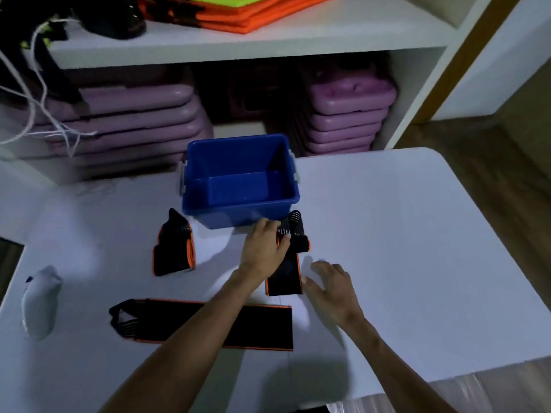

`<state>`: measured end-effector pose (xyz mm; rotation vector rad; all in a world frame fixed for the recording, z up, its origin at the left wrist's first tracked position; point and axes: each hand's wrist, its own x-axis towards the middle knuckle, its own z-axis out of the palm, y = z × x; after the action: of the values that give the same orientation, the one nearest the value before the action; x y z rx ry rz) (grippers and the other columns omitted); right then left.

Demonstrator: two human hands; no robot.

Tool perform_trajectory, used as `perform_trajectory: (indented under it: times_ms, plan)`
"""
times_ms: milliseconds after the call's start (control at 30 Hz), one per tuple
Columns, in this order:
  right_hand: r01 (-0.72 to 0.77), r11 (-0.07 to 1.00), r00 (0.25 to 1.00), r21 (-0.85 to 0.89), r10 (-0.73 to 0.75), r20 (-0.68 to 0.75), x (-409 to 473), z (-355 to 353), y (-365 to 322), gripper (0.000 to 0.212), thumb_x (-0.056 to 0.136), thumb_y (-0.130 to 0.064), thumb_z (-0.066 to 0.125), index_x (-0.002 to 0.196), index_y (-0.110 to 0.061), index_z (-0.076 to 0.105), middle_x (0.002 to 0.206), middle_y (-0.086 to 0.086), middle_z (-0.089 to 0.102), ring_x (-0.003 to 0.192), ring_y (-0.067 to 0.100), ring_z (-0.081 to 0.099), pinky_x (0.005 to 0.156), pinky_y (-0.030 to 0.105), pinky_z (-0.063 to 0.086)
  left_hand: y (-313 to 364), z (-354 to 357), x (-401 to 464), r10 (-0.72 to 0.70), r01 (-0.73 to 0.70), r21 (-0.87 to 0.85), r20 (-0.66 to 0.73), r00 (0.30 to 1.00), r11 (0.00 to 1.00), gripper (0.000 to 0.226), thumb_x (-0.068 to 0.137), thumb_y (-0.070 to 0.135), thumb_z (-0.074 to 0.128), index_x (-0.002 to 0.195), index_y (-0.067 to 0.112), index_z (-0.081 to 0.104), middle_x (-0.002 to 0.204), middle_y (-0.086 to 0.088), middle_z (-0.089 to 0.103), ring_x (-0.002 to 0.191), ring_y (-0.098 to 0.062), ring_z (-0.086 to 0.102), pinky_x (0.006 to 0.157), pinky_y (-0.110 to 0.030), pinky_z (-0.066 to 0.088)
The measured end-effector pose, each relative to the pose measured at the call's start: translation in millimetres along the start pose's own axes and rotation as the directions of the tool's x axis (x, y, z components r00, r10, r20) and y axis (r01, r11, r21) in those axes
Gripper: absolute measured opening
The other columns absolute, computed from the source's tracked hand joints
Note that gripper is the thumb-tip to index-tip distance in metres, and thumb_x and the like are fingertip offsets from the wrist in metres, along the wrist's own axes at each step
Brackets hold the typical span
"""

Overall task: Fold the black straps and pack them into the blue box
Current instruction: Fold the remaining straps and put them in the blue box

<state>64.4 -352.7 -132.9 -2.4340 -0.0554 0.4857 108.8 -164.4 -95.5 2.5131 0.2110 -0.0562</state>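
The blue box (pixel 238 201) stands empty at the far middle of the white table (pixel 402 248). Just in front of its right corner lies a black strap with orange edging (pixel 287 272), partly folded. My left hand (pixel 264 248) grips its upper folded end near the elastic loops. My right hand (pixel 334 289) hovers with fingers apart beside the strap's lower right edge. A second strap (pixel 174 247) lies folded to the left of the box. A third strap (pixel 259 326) lies flat and unfolded near me, partly under my left forearm.
A white cloth bundle (pixel 40 299) sits at the table's left edge. Behind the table a white shelf unit (pixel 238 46) holds stacked purple boards (pixel 346 114), orange folded items and white cords (pixel 38 108). The wooden floor (pixel 492 180) shows to the right.
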Motion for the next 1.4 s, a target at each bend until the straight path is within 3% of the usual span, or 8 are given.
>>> perform_trajectory:
  times_ms: [133,400,533,733,833,1033,1233,1400]
  plan:
    - [0.022,0.992,1.0,0.123,-0.021,-0.007,8.4,-9.0,8.3,0.04,0.088,-0.052,0.056,0.122,-0.031,0.058,0.118,-0.006,0.057,0.12,0.019,0.048,0.096,0.032,0.043,13.5,25.4,29.9,-0.367,0.358,-0.176,-0.024,0.93,0.917,0.056,0.082,0.058,0.052,0.098,0.005,0.056,0.109,-0.017,0.058,0.101,-0.034,0.056,0.087,-0.041,0.049]
    - [0.034,0.962,0.998,0.272,-0.047,0.041,24.3,-24.8,9.1,0.034,0.085,-0.054,0.065,0.114,-0.037,0.058,0.118,-0.014,0.056,0.114,0.006,0.046,0.091,0.025,0.038,30.9,34.4,39.7,-0.429,0.424,0.101,0.04,0.902,0.9,0.045,0.077,0.05,0.062,0.102,0.014,0.053,0.101,-0.01,0.066,0.092,-0.031,0.063,0.077,-0.041,0.054]
    - [-0.001,0.834,0.998,0.552,-0.033,0.051,27.4,-27.9,1.0,0.042,0.078,-0.021,0.081,0.105,-0.028,0.049,0.106,-0.012,0.058,0.1,0.01,0.055,0.085,0.031,0.046,34.9,22.0,28.3,-0.346,0.36,-0.235,0.098,0.933,0.903,0.017,0.078,0.027,0.058,0.08,0.014,0.049,0.077,-0.005,0.059,0.073,-0.024,0.059,0.064,-0.035,0.046]
    - [0.032,0.688,0.977,0.725,-0.176,0.124,34.5,-28.6,-27.7,0.071,0.077,-0.002,0.081,0.133,-0.029,0.048,0.125,0.004,0.064,0.113,0.021,0.065,0.088,0.039,0.057,42.8,-29.8,3.3,-0.211,0.43,-0.661,0.387,0.898,0.615,0.011,0.071,0.017,0.057,0.08,0.024,0.057,0.071,0.006,0.057,0.07,-0.01,0.052,0.069,-0.025,0.04]
    - [0.244,0.693,0.939,0.678,-0.344,0.013,33.9,-37.9,-58.7,0.04,0.08,0.008,0.074,0.115,-0.01,0.064,0.11,0.011,0.068,0.1,0.007,0.066,0.085,0.018,0.051,40.5,-56.8,-11.1,-0.123,0.42,-0.696,0.435,0.892,0.583,0.021,0.069,0.016,0.057,0.088,0.024,0.061,0.077,0.004,0.061,0.074,-0.01,0.055,0.071,-0.024,0.042]
    - [0.578,0.806,0.815,0.128,-0.577,-0.046,37.9,-14.4,-75.6,0.043,0.078,-0.048,0.072,0.119,-0.038,0.066,0.149,-0.013,0.045,0.145,0.009,0.024,0.118,0.029,0.022,24.5,-133.3,-48.8,-0.017,0.252,-0.781,0.295,0.955,0.571,0.034,0.08,0.018,0.072,0.111,0.015,0.058,0.087,-0.001,0.066,0.079,-0.009,0.063,0.072,-0.018,0.048]
    - [0.324,0.916,0.828,0.237,-0.396,0.398,32.3,1.6,-85.5,0.019,0.086,-0.022,0.074,0.104,-0.023,0.065,0.088,-0.017,0.071,0.081,0.002,0.067,0.074,0.016,0.05,-47.3,-222.2,-83.5,-0.231,0.006,-0.9,-0.105,0.967,0.435,0.028,0.076,0.0,0.068,0.093,0.02,0.061,0.07,0.008,0.066,0.065,-0.007,0.061,0.062,-0.02,0.053]
    - [0.252,0.938,0.759,0.239,-0.345,0.552,24.7,8.5,-109.2,0.031,0.083,-0.032,0.077,0.082,-0.005,0.064,0.067,-0.003,0.057,0.059,0.006,0.054,0.058,0.02,0.041,-158.6,-229.2,-136.9,-0.527,0.221,-0.909,0.002,0.85,0.353,0.015,0.08,0.018,0.068,0.094,0.018,0.064,0.078,-0.001,0.057,0.064,-0.01,0.056,0.062,-0.021,0.052]
